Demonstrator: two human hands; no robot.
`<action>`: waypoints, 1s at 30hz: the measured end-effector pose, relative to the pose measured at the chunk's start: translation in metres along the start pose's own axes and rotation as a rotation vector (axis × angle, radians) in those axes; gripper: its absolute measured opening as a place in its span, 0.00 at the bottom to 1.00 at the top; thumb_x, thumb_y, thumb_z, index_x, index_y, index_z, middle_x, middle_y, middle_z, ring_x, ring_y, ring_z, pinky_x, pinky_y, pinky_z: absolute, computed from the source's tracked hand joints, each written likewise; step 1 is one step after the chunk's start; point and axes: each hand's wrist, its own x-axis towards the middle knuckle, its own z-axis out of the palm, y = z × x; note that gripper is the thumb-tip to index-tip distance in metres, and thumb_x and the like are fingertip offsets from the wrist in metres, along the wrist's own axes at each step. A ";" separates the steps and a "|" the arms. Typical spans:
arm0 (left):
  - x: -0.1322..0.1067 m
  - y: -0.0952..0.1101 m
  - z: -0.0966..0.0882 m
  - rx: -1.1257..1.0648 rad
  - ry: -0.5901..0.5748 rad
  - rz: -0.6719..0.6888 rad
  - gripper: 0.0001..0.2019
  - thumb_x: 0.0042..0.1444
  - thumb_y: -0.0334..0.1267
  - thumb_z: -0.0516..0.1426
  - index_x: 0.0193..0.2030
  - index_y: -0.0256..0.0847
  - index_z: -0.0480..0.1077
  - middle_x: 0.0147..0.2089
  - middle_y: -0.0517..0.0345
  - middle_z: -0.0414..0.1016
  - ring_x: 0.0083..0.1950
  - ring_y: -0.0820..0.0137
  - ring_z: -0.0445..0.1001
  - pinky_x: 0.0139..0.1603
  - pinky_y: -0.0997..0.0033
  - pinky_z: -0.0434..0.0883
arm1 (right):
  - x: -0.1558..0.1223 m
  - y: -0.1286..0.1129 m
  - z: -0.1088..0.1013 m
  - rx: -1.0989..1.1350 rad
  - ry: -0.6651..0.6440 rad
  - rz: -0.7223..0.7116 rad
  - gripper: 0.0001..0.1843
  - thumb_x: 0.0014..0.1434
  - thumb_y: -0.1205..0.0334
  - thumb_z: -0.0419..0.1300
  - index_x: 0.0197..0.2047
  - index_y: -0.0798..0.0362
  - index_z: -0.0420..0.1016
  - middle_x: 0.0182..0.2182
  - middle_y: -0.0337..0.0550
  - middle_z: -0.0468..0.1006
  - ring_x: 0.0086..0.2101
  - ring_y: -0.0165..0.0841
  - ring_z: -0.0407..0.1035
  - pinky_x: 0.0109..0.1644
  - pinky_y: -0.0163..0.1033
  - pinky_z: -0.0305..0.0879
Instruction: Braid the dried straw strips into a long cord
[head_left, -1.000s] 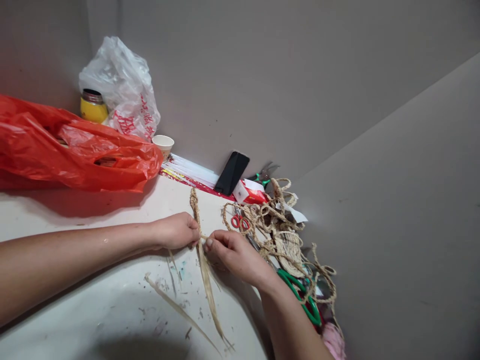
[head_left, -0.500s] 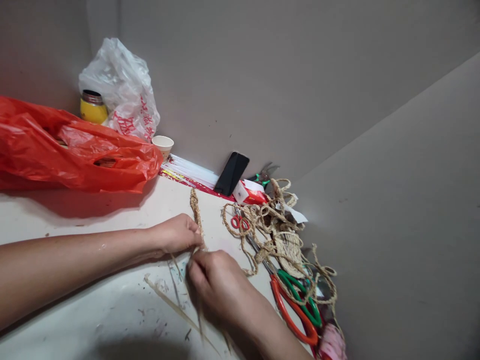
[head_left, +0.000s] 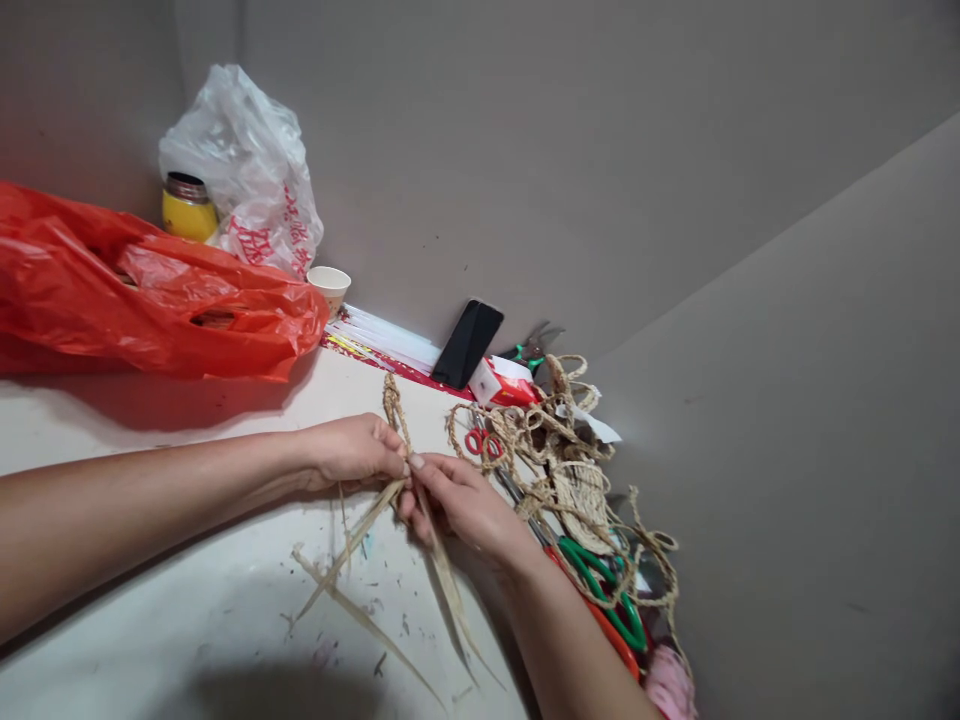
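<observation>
A thin braided straw cord (head_left: 393, 400) runs up from my fingers across the white table. My left hand (head_left: 367, 449) pinches the cord at its lower end. Beside it, almost touching, my right hand (head_left: 450, 497) has thumb and fingers closed on the loose strands. One flat straw strand (head_left: 351, 548) fans out down to the left, and another straw strand (head_left: 448, 590) hangs down to the right from my right hand. A separate straw strip (head_left: 375, 632) lies on the table below. My fingers hide the point where the strands meet.
Right of my hands lie a heap of braided cord (head_left: 581, 500), red-handled scissors (head_left: 484, 442) and larger shears with green and orange handles (head_left: 600, 570). Behind are a phone (head_left: 469, 343), pliers (head_left: 529, 350), a paper cup (head_left: 330, 283) and a red plastic bag (head_left: 165, 310).
My right hand has moved up and turned, its fingertips now meeting my left hand. The strands have spread apart into two directions. My left hand has barely moved.
</observation>
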 end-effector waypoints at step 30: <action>-0.023 -0.014 0.055 0.379 0.155 0.065 0.10 0.39 0.38 0.61 0.15 0.44 0.65 0.15 0.57 0.59 0.28 0.63 0.67 0.27 0.70 0.59 | -0.003 -0.002 0.013 0.437 0.037 0.164 0.14 0.45 0.59 0.65 0.19 0.57 0.67 0.08 0.26 0.54 0.11 0.18 0.40 0.15 0.30 0.32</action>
